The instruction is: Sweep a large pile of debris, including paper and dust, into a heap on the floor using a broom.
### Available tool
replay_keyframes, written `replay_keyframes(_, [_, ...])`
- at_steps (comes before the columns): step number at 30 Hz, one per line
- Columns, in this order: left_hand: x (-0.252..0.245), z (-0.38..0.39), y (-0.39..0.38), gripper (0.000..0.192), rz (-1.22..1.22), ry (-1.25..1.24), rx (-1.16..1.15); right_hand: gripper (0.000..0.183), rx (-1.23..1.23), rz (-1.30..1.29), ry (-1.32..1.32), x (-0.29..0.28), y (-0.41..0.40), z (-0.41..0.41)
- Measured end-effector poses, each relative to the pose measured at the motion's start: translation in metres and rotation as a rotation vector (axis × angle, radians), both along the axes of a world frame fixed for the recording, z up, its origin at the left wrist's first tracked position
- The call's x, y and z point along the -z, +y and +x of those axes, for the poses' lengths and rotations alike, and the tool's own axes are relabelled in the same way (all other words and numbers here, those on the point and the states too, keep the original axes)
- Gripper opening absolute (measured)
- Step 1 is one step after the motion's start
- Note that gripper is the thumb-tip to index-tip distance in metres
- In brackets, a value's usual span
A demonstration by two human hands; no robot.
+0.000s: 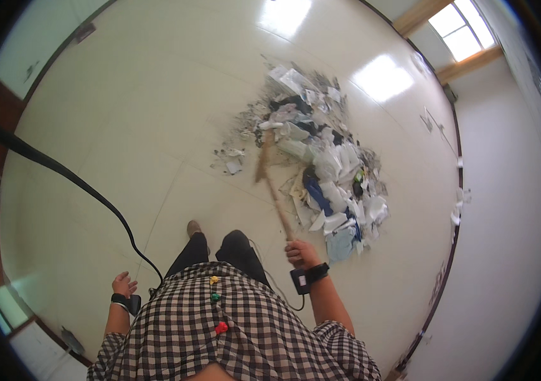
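My right hand [302,253] grips the handle of a broom [277,202], its fingers wrapped around the upper end. The brown broom head [264,162] rests at the left side of a heap of litter [332,162] and looks blurred. Plastic bags, white foam pieces, paper scraps and dark dust make up the heap. A dark blue piece [319,195] and a light blue sheet [341,244] lie in its nearer part. My left hand [124,285] hangs beside my body with its fingers apart, holding nothing.
Glossy cream floor tiles [108,119] surround the heap. A small patch of scraps [233,165] lies left of it. A black cable [85,185] crosses the left side. White walls with a dark skirting edge [456,238] and a bright window [462,29] bound the room.
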State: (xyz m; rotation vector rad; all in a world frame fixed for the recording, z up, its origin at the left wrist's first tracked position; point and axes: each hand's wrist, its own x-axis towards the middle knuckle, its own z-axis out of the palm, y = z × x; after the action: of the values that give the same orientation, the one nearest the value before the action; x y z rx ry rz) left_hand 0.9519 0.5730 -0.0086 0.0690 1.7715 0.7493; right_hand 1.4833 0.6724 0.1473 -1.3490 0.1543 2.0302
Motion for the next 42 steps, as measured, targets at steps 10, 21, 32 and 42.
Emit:
replay_keyframes(10, [-0.010,-0.010,0.033,0.033,0.084,-0.018,0.069,0.007,-0.407,0.034,0.543,0.067,0.073,-0.125])
replay_keyframes(21, [0.089,-0.063,-0.063,0.030,-0.058,0.450,0.790,0.011,-0.159,0.062,0.157,0.129,0.056,0.014])
replay_keyframes(32, [-0.014,0.025,0.018,0.034,0.076,-0.060,0.190,0.009,0.249,0.129,-0.314,0.059,0.048,0.132])
replay_keyframes(42, [0.012,0.014,-0.024,0.033,-0.042,-0.070,0.124,0.006,0.044,0.183,-0.163,-0.015,0.010,-0.030])
